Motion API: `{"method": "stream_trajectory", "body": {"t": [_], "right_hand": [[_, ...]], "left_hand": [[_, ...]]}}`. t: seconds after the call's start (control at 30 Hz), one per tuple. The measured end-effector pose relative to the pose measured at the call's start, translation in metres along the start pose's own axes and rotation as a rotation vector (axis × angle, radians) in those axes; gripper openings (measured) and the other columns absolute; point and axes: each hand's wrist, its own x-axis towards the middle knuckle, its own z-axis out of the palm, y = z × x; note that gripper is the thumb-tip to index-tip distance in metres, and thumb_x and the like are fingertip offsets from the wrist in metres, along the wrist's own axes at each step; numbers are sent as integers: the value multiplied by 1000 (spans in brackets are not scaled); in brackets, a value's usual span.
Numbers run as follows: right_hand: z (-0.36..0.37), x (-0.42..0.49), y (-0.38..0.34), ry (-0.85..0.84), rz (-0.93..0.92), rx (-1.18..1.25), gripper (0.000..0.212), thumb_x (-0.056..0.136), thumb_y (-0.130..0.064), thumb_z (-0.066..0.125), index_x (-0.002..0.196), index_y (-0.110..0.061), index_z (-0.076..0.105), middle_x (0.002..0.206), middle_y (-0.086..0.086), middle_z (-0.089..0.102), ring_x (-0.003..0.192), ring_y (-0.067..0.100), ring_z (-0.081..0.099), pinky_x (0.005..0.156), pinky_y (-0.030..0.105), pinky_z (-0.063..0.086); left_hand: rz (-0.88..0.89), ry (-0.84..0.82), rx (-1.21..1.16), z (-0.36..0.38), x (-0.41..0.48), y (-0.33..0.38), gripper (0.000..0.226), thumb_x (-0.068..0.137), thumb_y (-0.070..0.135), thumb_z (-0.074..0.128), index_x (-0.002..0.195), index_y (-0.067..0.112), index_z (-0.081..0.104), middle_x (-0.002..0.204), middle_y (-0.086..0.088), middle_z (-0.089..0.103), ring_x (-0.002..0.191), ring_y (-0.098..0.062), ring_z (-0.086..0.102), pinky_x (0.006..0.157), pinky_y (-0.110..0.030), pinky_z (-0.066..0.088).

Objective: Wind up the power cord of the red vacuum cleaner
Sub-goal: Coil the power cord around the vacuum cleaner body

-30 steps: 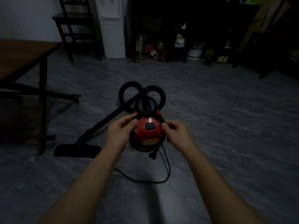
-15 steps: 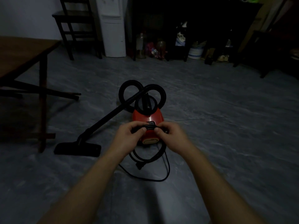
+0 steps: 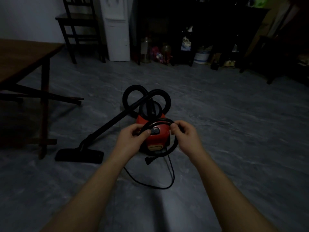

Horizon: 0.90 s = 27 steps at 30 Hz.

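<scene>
Both forearms were bare to the frame's edge, no sleeves; left hand (image 3: 132, 143) and right hand (image 3: 185, 139) wore nothing.

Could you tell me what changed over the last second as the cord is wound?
Both hands, left and right, kept their pinch on the cord coil. They dipped and closed together half a second ago, then rose and spread, opening the coil wide over the vacuum. The plug hangs below it. The slack loop on the floor, the hose and the nozzle stayed put.
</scene>
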Motion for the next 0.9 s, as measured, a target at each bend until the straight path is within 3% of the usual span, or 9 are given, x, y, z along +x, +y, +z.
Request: {"method": "stream_trajectory", "body": {"t": [0.1,0.17,0.33,0.47,0.53,0.63,0.73,0.83,0.9], "right_hand": [[-4,1,-1,44,38,82,24,101,-16,52,94,3,65,69,-6,57,51,-8,51,50,8,40],[-5,1,-1,47,40,97,25,102,-16,52,96,5,65,69,-5,57,49,-8,51,48,7,39],[-5,-1,-4,25,50,85,22,102,-17,52,90,-3,66,70,-6,59,49,-8,52,49,7,40],[-2,1,0,-21,25,-53,22,100,-18,54,81,-17,65,72,-6,63,57,-7,55,57,12,44],[-1,1,2,-41,17,-106,23,99,-19,56,79,-22,65,72,-9,63,64,-3,57,64,18,46],[-1,0,2,-64,-2,-149,23,99,-19,57,78,-25,66,72,-11,64,66,-4,59,65,19,46],[-2,1,5,-71,1,-180,16,98,-20,58,95,-18,73,87,-3,73,83,10,69,77,32,56],[-5,0,7,-47,-37,-318,17,96,-25,60,105,-24,75,90,-6,74,85,11,69,78,34,57],[-7,-2,5,-53,-58,-390,17,96,-26,61,104,-26,75,88,-6,74,80,8,67,73,30,55]], "left_hand": [[-8,-30,-57,1,-3,6,13,89,14,71,100,18,73,99,3,75,91,-4,70,69,-8,50],[-18,-30,-102,2,-3,8,12,89,13,70,98,19,73,98,3,76,89,-5,70,67,-9,50],[-19,21,-275,4,-3,10,24,86,4,70,97,25,73,98,6,76,90,-2,71,72,-12,52],[-1,51,-275,4,-1,5,33,87,3,68,106,30,74,110,0,75,97,-18,69,91,-36,55],[14,63,-227,3,-2,4,40,89,4,67,115,34,70,118,1,71,99,-22,66,95,-39,55],[71,70,-144,2,-4,3,47,91,7,66,128,35,61,121,-1,68,94,-22,69,89,-33,58],[100,65,-109,1,-3,2,51,92,6,64,132,37,58,110,-5,68,86,-19,70,85,-29,58],[116,48,-49,0,-3,1,44,93,6,62,127,35,63,112,-3,69,90,-19,70,86,-33,58],[119,43,-8,0,-3,0,37,93,6,62,118,31,70,109,-1,73,80,-18,70,81,-35,59]]}}
